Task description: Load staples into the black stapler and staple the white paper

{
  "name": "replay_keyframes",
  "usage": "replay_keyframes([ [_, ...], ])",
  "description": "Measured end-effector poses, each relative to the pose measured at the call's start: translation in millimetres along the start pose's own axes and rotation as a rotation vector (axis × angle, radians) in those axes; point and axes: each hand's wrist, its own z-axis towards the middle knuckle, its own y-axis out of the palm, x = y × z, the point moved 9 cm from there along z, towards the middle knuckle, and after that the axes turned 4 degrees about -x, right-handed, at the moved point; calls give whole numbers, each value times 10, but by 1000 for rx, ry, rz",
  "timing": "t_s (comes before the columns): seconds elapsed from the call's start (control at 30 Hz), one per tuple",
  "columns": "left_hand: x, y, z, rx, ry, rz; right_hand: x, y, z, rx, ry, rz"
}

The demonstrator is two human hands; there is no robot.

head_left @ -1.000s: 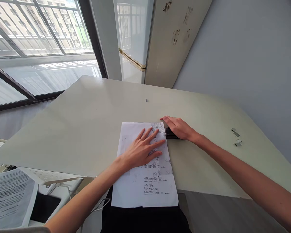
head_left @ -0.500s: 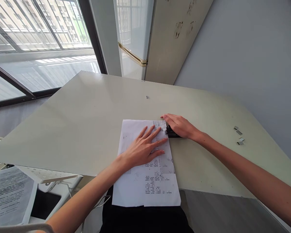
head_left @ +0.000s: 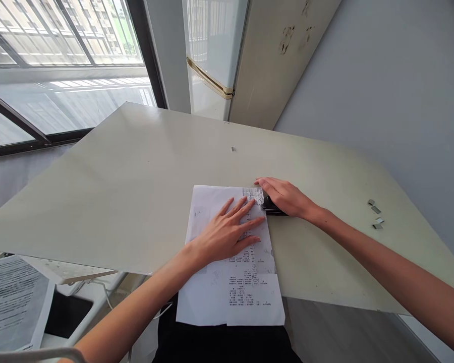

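Note:
Printed paper sheets [head_left: 208, 307] lie on the white table, their near end hanging past its front edge. My left hand [head_left: 227, 234] rests flat on them with its fingers spread, holding them down. At their right edge, near the far corner, sits a black stapler [head_left: 276, 212]. My right hand [head_left: 287, 196] covers its top, with the thumb side towards the paper; the fingers are partly hidden. The stapler's front end meets the edge of the paper, beside a densely printed patch at the corner.
Several small grey staple strips [head_left: 377, 226] lie on the table [head_left: 136, 191] at the right, and one small piece [head_left: 233, 149] lies farther back. A fridge [head_left: 212, 45] and wall stand behind. At lower left, another printed sheet [head_left: 15, 302] rests beside a black pad [head_left: 68, 310].
The view has shifted slightly. Both hands keep their places on the paper and the stapler, with no clear movement between them.

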Motion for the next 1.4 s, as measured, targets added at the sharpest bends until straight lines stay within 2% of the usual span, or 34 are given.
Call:
replay_keyframes([
  [0.83, -25, 5, -12, 16, -16, 0, -68, 16, -8, 2, 15, 1],
  [1.4, -40, 20, -21, 35, -16, -28, -101, 21, -1, 19, 28, -79],
])
